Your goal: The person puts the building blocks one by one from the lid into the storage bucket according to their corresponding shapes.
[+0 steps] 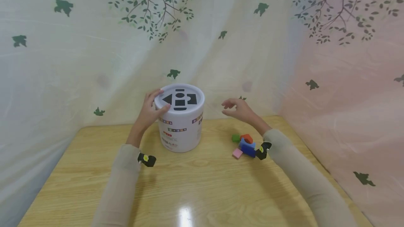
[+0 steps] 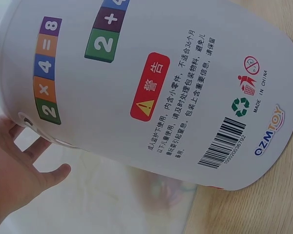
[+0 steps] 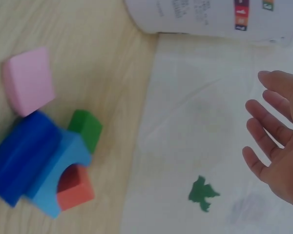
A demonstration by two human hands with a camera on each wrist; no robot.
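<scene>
A white toy bucket (image 1: 180, 132) stands upright, printed with coloured sums. Its white lid (image 1: 199, 100) has dark cut-outs, including a triangle, a circle and a square. My left hand (image 1: 150, 109) rests on the lid's left rim, thumb toward the front and fingers toward the back. In the left wrist view, spread fingers show beside the bucket's top. To the right of the bucket, my right hand (image 1: 241, 110) hovers in the air, loosely bent and holding nothing. Below it lie a dark blue block (image 3: 25, 157), a light blue arch block (image 3: 49, 183) and a red block (image 3: 77, 191).
Beside the blue pieces are a green block (image 3: 85, 130) and a pink block (image 3: 30, 82). The wooden table (image 1: 195, 181) meets a curtain (image 1: 236, 59) printed with leaves and birds at its back edge. Dark wrist cameras sit on both beige sleeves.
</scene>
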